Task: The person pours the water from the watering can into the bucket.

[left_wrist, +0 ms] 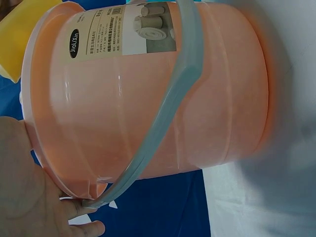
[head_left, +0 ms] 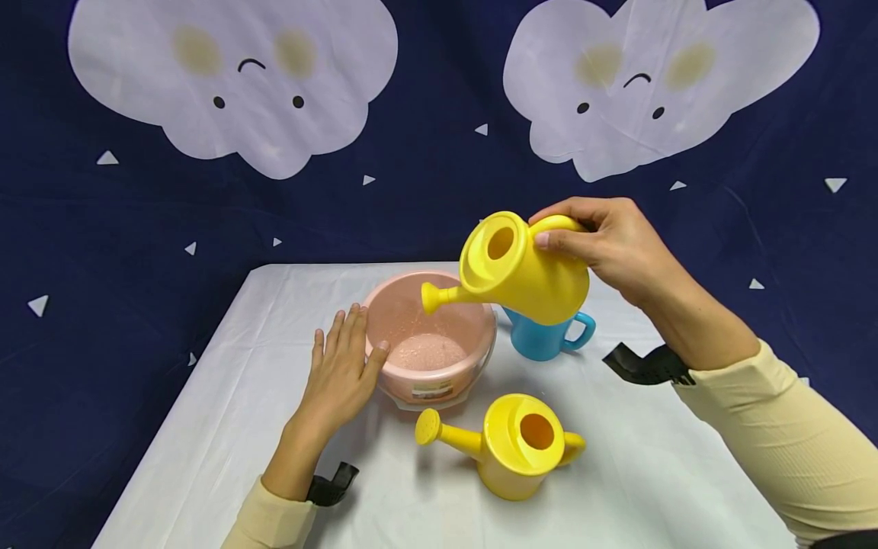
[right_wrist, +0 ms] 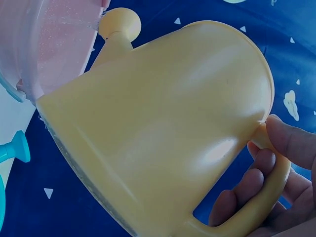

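My right hand [head_left: 620, 248] grips the handle of a yellow watering can [head_left: 538, 282], fingers wrapped through it in the right wrist view. The can is tilted in the air, its spout over a pink bucket [head_left: 405, 390]. No stream shows clearly at the spout. Pale speckles, like drops or bubbles, cover the bucket's inside and bottom. My left hand [head_left: 339, 377] rests against the bucket's left rim with its fingers extended. In the left wrist view the bucket's grey handle [left_wrist: 158, 123] hangs down its side, near my fingers.
A second yellow watering can [head_left: 511, 450] stands upright in front of the bucket, spout pointing left. Behind the raised can, a blue watering can [head_left: 538, 341] is partly hidden. All stand on a white-covered table [head_left: 274, 328] before a dark blue cloud-patterned cloth [head_left: 439, 152].
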Demonstrator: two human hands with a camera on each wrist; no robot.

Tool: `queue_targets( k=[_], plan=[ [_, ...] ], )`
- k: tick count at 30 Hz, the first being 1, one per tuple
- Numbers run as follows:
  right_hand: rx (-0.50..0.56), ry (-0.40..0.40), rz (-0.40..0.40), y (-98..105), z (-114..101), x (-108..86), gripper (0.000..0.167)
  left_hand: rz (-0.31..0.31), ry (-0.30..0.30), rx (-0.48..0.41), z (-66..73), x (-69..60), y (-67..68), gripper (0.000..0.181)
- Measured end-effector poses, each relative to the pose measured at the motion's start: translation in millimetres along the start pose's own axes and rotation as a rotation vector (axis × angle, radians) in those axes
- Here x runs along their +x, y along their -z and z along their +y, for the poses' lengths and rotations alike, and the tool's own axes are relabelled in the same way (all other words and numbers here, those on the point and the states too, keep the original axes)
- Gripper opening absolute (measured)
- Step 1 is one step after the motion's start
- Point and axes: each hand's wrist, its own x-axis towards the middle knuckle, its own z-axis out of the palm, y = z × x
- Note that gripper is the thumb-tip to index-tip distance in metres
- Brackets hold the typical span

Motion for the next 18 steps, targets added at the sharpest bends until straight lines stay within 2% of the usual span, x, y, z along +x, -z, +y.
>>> queue_targets(
  k=[18],
  plan=[
    [0.010, 0.001, 0.001, 1.1, -0.2, -0.2, 0.028, -0.005, 0.006, -0.011, 0.2, 0.0, 0.1, 0.071]
  ],
)
